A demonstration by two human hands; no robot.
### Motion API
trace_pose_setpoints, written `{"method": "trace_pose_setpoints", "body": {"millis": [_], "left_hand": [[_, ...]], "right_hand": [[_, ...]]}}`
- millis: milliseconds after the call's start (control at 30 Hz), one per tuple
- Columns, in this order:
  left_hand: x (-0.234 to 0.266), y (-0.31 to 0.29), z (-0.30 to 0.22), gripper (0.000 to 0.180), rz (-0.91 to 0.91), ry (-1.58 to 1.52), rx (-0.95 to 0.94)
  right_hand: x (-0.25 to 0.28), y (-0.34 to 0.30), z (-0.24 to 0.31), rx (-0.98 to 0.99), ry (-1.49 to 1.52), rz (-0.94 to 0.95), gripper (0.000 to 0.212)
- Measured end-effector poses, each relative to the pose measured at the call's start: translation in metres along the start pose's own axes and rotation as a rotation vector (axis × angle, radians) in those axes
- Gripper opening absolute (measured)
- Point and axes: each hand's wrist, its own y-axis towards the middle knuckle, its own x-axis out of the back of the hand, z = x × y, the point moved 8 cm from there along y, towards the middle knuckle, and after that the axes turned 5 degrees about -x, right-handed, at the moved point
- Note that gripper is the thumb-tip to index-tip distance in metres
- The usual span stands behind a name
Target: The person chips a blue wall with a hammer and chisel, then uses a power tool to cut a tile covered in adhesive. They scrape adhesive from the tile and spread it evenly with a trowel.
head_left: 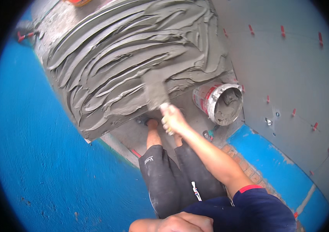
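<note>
My right hand [174,120] is closed around the handle of a trowel [156,92]. Its flat rectangular blade, coated in grey mortar, lies over the near edge of a wet mortar layer [133,63]. Thick curved ridges run across this layer, which covers a large slab in front of my feet. Beside the slab's near right side, a white and red bucket [230,108] leans with its mouth toward me and mortar inside. My left hand [187,222] is curled in front of my body at the lower edge, partly cut off; whether it holds anything is hidden.
At right rises a grey tiled wall [276,69] with several red wedges [282,31] in its joints. Blue coated surfaces [37,127] lie left and lower right. A teal and black tool [208,135] rests near the bucket. A red-handled tool [25,36] sits far left.
</note>
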Motion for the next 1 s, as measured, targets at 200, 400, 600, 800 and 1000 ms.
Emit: {"method": "trace_pose_setpoints", "body": {"millis": [200, 400, 600, 800, 1000], "left_hand": [[-0.006, 0.014, 0.052, 0.035, 0.086, 0.027, 0.209], [-0.010, 0.022, 0.102, 0.036, 0.118, -0.006, 0.231], [-0.018, 0.040, 0.147, 0.037, 0.096, 0.076, 0.307], [-0.013, 0.043, 0.175, 0.033, 0.048, 0.175, 0.384], [0.007, 0.038, 0.198, 0.030, -0.006, 0.262, 0.455]], "right_hand": [[0.137, -0.002, 0.020, 0.379, -1.082, -0.357, 0.043], [0.291, 0.008, -0.007, 0.058, 0.198, -0.367, 0.042], [0.058, 0.008, -0.072, -0.149, 0.540, 0.192, 0.039], [0.018, -0.022, -0.037, 0.331, -0.689, 0.079, 0.052], [0.267, -0.003, -0.011, 0.395, -0.971, -0.520, 0.049]]}}
